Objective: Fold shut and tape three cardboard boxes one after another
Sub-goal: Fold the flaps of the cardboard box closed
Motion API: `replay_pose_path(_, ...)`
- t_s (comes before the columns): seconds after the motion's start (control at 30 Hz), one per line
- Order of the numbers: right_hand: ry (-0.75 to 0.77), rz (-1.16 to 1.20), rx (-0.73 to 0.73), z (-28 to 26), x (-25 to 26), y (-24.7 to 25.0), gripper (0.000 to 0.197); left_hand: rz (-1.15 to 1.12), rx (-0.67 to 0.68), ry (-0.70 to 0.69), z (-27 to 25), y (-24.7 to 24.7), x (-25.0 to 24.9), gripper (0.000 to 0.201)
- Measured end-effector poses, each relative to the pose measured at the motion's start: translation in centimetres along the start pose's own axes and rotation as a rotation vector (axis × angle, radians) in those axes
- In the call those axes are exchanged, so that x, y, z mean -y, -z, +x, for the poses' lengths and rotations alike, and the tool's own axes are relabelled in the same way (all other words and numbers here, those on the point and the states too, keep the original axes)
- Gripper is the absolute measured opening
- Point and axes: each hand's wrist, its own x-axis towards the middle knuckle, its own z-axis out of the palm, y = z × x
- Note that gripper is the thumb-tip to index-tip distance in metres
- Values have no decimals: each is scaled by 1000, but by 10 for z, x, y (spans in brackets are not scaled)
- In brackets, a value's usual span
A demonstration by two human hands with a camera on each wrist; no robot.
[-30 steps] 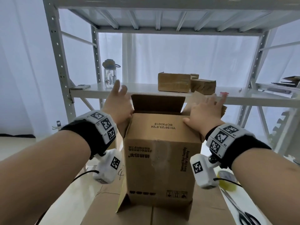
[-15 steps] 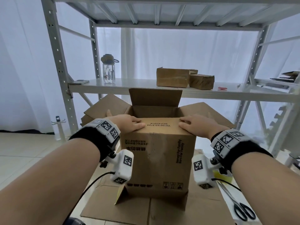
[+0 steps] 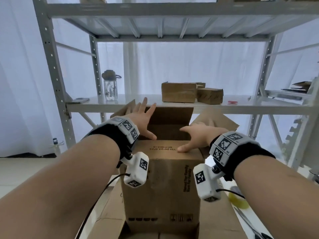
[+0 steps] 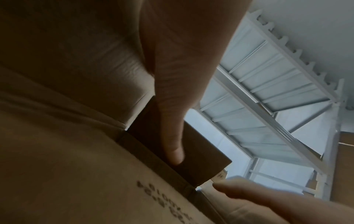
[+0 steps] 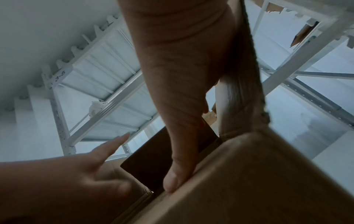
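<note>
A tall brown cardboard box (image 3: pixel 162 187) stands on flattened cardboard in front of me. Its printed near flap (image 3: pixel 165 149) lies folded down over the opening. The far flap (image 3: pixel 170 116) stands upright, and the left flap (image 3: pixel 126 107) and right flap (image 3: pixel 217 121) spread outward. My left hand (image 3: pixel 144 120) hovers over the box's left side with straight, spread fingers, holding nothing. My right hand (image 3: pixel 198 135) has its thumb (image 5: pixel 176 178) pressed on the near flap's edge, and its fingers reach toward the right flap. Their tips are hidden in the wrist view.
A grey metal rack (image 3: pixel 172 105) stands right behind the box. Its shelf carries two small closed boxes (image 3: pixel 178 92), a clear bottle (image 3: pixel 110 88) and a phone (image 3: pixel 77 100). Scissors (image 3: pixel 250 226) and a yellowish roll (image 3: pixel 239 201) lie at the lower right.
Both hands pressed the near flap down with fingers pointing inward. Now they have spread apart toward the side flaps, and the left hand has lifted off the flap.
</note>
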Motion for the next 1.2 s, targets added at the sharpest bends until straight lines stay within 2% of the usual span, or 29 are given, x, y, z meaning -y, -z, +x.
replay_pose_path(0.1, 20, -63, -30, 4, -1, 5, 94, 7, -101, -23, 20, -4, -8, 109)
replay_pose_path(0.27, 61, -55, -69, 6, -10, 8, 105, 79, -82, 32, 29, -21, -16, 98)
replay_pose_path(0.4, 78, -71, -73, 11, -9, 8, 108, 66, -215, -22, 30, -23, -17, 93)
replay_pose_path(0.5, 70, -70, -74, 17, -11, 9, 109, 49, -175, -18, 43, -17, -17, 94)
replay_pose_path(0.63, 42, -3, -60, 24, -27, 6, 113, -3, -109, 54, 48, -15, -18, 89)
replay_pose_path(0.73, 61, 14, -95, 24, -33, 2, 120, 71, -111, 51, 42, -14, -18, 75)
replay_pose_path(0.8, 78, -6, -129, 23, -31, -1, 123, 72, 1, 30, 36, -23, -20, 65)
replay_pose_path(0.87, 68, -18, -131, 22, -25, -7, 121, -2, 178, 23, 27, -42, -25, 67)
replay_pose_path(0.93, 46, -28, -102, 23, -12, -15, 111, -147, 271, 57, 16, -61, -26, 67)
replay_pose_path(1.0, 37, -20, -76, 27, 5, -26, 98, -233, 251, 68, 10, -68, -26, 61)
replay_pose_path(1.13, 35, 72, 17, 31, 29, -44, 83, -230, 197, 25, -1, -64, -25, 53)
replay_pose_path(1.2, 20, 81, 24, 31, 28, -47, 78, -189, 97, -25, -13, -61, -20, 47)
